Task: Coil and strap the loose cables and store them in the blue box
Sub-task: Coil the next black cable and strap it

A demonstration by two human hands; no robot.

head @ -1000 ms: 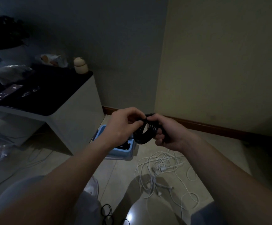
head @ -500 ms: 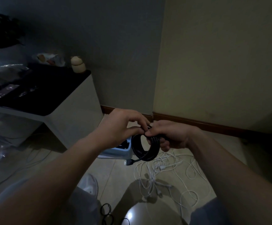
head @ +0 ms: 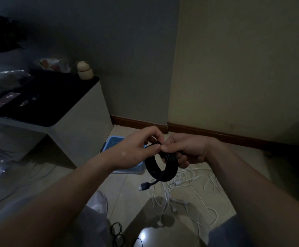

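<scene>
I see both hands meeting in the middle of the view, low over the floor [head: 130, 189], in a dim corner of the room. My right hand [head: 189, 150] grips the black cable coil [head: 164, 176] at its upper right side, fingers curled under the strands and thumb pressed on top. My left hand [head: 136, 150] pinches the top of the same coil between thumb and forefinger, right against the right thumb; whether a strap sits under those fingertips I cannot tell. The coil hangs upright as a tidy ring below the hands, and its plug [head: 143, 186] dangles free from the lower left of the ring on a short tail. The blue box [head: 115, 142] stands on the floor just behind the left hand and wrist, which hide most of it, beside the foot of the white cabinet [head: 81, 122]. The white cables [head: 189, 182] lie loose and tangled on the floor under and to the right of the coil. A thin black cable [head: 117, 229] lies looped on the floor near the bottom edge. On the cabinet's dark top I make out a remote [head: 0, 102] and a small pale figurine [head: 84, 70] by the wall.
</scene>
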